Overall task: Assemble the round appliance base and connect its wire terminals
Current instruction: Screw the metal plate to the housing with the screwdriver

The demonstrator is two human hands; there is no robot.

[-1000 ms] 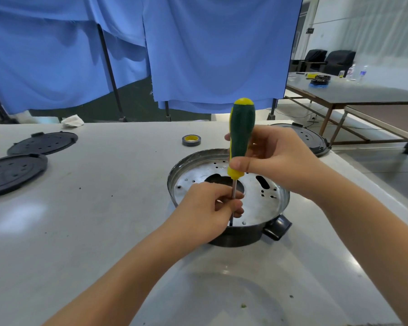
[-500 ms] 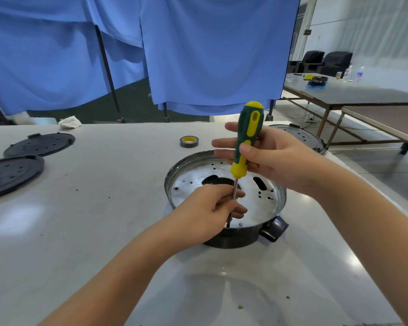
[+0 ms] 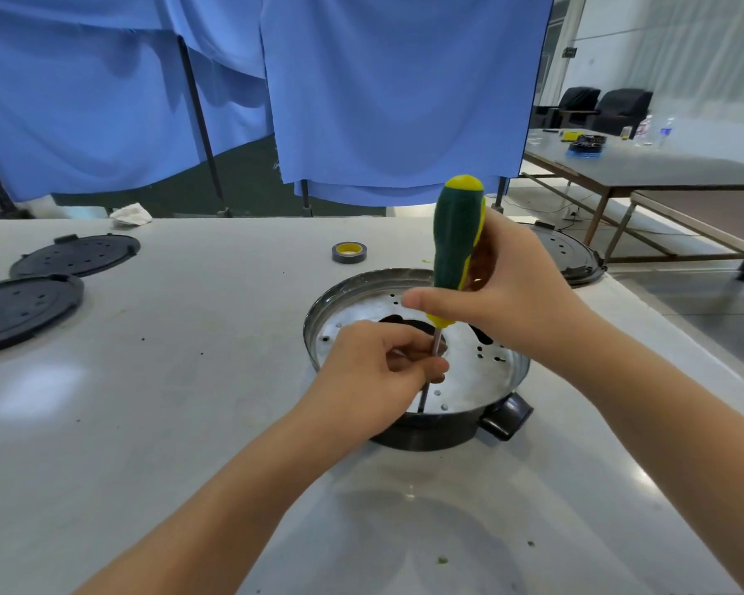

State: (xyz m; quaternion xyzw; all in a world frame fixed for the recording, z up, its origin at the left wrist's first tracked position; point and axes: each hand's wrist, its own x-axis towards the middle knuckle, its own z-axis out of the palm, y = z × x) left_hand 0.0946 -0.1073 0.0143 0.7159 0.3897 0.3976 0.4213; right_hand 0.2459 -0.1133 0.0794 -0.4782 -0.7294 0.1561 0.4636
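White table (image 3: 147,423): right hand (image 3: 512,302) grips upright screwdriver (image 3: 456,251); left hand (image 3: 379,371) seemingly pinches shaft.

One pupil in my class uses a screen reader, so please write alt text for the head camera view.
A right hand grips a green and yellow screwdriver upright over a round metal base on a white table, while the left hand pinches its shaft. Black discs and a tape roll lie farther back.

White table (image 3: 155,423), worktop under my hands.
On it: round base (image 3: 460,380) beneath my hands; tape roll (image 3: 349,252) beyond them; two black discs (image 3: 76,255) far left; another disc (image 3: 563,255) right.
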